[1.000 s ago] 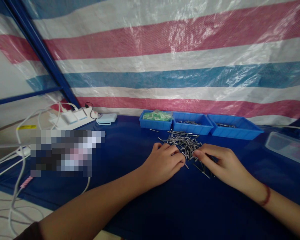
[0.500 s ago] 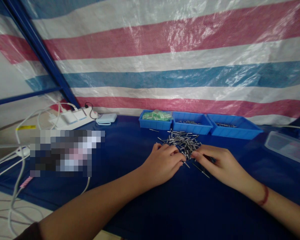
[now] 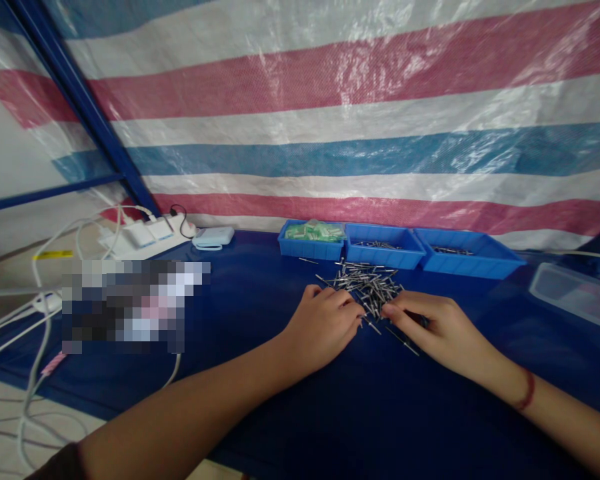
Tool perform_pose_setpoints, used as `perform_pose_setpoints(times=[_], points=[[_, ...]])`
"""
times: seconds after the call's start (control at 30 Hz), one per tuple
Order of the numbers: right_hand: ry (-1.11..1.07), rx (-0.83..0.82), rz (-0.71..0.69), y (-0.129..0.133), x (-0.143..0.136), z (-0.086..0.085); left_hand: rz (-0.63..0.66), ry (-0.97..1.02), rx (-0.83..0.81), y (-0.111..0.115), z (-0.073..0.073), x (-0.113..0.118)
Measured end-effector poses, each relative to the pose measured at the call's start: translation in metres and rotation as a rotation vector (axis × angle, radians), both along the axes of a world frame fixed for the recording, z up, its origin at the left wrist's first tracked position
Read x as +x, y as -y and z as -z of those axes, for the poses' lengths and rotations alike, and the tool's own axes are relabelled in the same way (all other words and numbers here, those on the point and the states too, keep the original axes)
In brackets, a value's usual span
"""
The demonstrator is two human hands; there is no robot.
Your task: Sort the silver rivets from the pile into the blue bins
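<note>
A loose pile of thin metal pins, like rivets (image 3: 373, 280), lies on the dark blue table in front of me. My left hand (image 3: 327, 323) rests at the pile's near left edge, palm down, fingers curled and close together. A single pin (image 3: 371, 325) lies just right of its fingertips. At the pile's right side my right hand (image 3: 437, 327) has thumb and forefinger pinched together. Whatever either hand holds is hidden or too small to make out. Below the right hand another pin (image 3: 404, 341) lies slantwise on the table.
Behind the pile stand three blue bins: the left bin (image 3: 310, 249) with green-white pieces in a bag, the middle bin (image 3: 386, 256) and right bin (image 3: 473, 264) with metal pins. A clear plastic box (image 3: 575, 297) sits far right. A power strip (image 3: 153, 237) with cables is left.
My left hand has drawn slightly left, its fingertips now apart from the single pin beside them. My right hand stays nearly in place, still pinched.
</note>
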State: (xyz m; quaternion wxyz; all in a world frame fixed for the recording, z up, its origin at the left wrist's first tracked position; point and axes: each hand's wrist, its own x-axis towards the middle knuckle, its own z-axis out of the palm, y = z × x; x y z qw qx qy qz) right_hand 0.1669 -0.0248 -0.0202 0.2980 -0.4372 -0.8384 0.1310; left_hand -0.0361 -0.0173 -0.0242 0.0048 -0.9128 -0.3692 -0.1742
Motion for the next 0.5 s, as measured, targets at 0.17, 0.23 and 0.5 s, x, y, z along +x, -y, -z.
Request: perform_pose_setpoints(times=[0.17,0.23,0.5], points=[[0.003,-0.003,-0.002,-0.0002,-0.0002,0.0008,-0.035,-0.04,0.044,-0.0006,-0.0011,-0.0006],[0.006,-0.006,-0.006,-0.0005,-0.0002,0.0012,-0.041,-0.06,0.056,-0.0005,-0.0016,-0.0003],[0.003,0.003,-0.007,-0.0009,0.0019,0.0039,-0.088,-0.102,0.102,0.0016,-0.0038,0.0011]])
